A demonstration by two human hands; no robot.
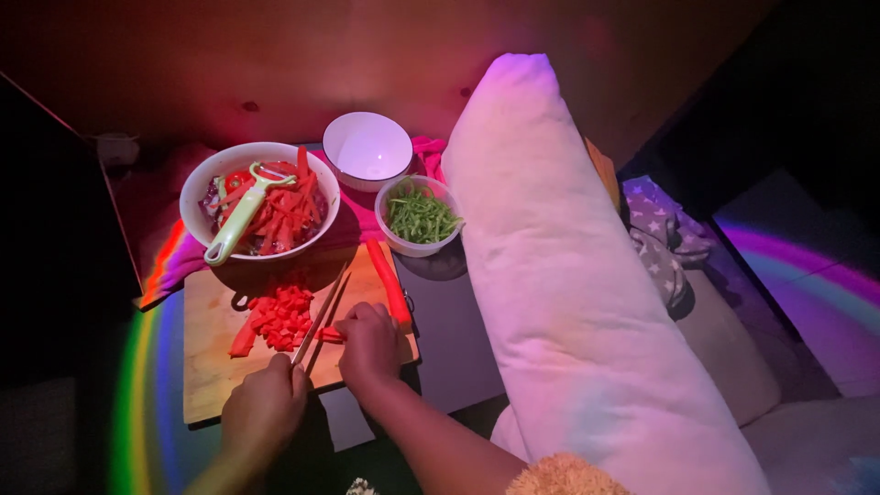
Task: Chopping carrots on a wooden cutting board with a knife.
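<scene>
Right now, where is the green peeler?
In the head view, the green peeler lies at upper left, across the big white bowl of red peels, behind the wooden cutting board and left of the small bowl of green strips.

My left hand (264,403) and right hand (368,346) were bare, with no gloves, rings or watch that I could make out in the dim coloured light. Both forearms were uncovered too; no sleeve reached as far as the wrists.
</scene>
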